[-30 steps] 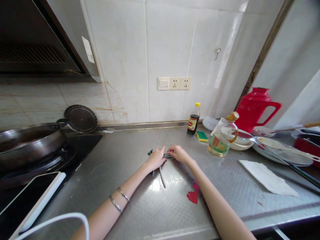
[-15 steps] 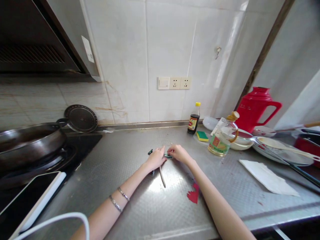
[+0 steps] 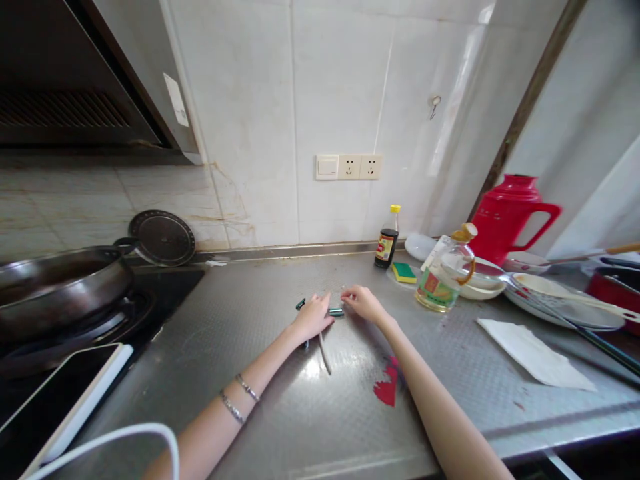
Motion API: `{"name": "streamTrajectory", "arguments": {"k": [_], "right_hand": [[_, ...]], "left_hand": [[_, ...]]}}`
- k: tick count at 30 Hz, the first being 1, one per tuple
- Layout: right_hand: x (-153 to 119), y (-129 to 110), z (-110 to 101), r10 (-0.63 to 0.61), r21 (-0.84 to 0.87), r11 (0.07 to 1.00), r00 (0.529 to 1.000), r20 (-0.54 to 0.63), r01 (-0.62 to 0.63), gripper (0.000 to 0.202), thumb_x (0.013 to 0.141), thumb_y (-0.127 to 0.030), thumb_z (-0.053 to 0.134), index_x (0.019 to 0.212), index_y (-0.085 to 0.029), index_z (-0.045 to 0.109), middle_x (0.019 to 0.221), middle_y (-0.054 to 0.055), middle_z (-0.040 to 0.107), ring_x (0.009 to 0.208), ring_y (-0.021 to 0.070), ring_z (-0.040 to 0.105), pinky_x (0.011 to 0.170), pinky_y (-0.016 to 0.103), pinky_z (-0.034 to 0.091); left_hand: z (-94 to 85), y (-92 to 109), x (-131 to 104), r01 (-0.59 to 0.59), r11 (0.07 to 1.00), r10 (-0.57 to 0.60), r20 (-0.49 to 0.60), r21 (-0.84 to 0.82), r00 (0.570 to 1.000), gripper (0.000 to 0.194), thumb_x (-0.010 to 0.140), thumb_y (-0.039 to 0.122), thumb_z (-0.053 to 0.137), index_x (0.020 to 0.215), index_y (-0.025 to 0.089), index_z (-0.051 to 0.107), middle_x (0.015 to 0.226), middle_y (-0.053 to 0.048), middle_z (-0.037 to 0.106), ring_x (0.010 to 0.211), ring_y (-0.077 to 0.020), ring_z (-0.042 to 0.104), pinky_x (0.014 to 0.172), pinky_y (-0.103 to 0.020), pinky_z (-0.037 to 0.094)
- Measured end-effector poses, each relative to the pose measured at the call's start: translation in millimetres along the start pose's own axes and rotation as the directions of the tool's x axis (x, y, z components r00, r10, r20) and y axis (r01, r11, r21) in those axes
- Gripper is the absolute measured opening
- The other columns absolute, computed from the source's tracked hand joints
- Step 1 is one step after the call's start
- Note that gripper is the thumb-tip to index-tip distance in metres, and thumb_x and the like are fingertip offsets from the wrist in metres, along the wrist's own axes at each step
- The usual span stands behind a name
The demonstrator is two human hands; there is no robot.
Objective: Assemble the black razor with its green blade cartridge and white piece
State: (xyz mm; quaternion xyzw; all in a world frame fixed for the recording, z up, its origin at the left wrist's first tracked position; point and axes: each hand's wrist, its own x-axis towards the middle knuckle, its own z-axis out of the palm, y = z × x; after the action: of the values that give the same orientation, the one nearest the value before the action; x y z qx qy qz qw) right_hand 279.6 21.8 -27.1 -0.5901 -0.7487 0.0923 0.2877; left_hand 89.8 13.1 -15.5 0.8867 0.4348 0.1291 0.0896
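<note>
My left hand point(image 3: 314, 317) rests on the metal counter over a small dark green cylinder point(image 3: 337, 312). The cylinder's end sticks out between thumb and forefinger. Another dark green piece point(image 3: 301, 304) shows at the far side of this hand; whether the two are joined is hidden. From beneath the palm a thin greyish-brown stick or cord point(image 3: 325, 355) runs toward me. Just right of the cylinder, and apart from it, is my right hand point(image 3: 364, 304), its fingertips pinched together. Anything within that pinch is too small to name. A torn red piece point(image 3: 385, 388) lies by my right forearm.
A soy sauce bottle point(image 3: 387, 247), a green-yellow sponge point(image 3: 404, 272) and an oil jug point(image 3: 440, 287) stand to the right. Beyond are plates, a white napkin point(image 3: 535, 353) and a red thermos point(image 3: 510, 220). On the left are a pan point(image 3: 65, 280) and a white-edged device point(image 3: 85, 400).
My right hand has drawn slightly to the right, off the cylinder, so more of the cylinder's end shows. The left hand has stayed in place.
</note>
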Motion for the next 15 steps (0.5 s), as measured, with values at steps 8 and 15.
{"name": "streamTrajectory", "arguments": {"k": [8,15], "right_hand": [[1,4,0,0.025,0.004,1.0,1.0,0.013,-0.025,0.021,0.077,-0.024,0.051,0.083,-0.018,0.071,0.083,0.006,0.07,0.076,0.0165,0.059,0.07,0.022,0.04],[2,5,-7,0.012,0.033,0.999,1.0,-0.008,-0.012,0.023,0.077,-0.024,0.05,0.083,-0.016,0.071,0.08,0.006,0.07,0.072,0.0158,0.059,0.065,0.022,0.039]], "left_hand": [[-1.2,-2,3,-0.123,0.992,0.124,-0.047,0.021,0.991,0.052,0.074,0.028,0.057,0.122,0.011,0.046,0.115,-0.012,0.057,0.109,-0.025,0.046,0.093,-0.033,0.037],[-36.3,-4,2,-0.105,0.994,0.104,-0.131,0.001,0.986,0.022,0.076,0.024,0.051,0.091,0.016,0.066,0.095,-0.008,0.064,0.093,-0.0204,0.054,0.086,-0.03,0.041]]}}
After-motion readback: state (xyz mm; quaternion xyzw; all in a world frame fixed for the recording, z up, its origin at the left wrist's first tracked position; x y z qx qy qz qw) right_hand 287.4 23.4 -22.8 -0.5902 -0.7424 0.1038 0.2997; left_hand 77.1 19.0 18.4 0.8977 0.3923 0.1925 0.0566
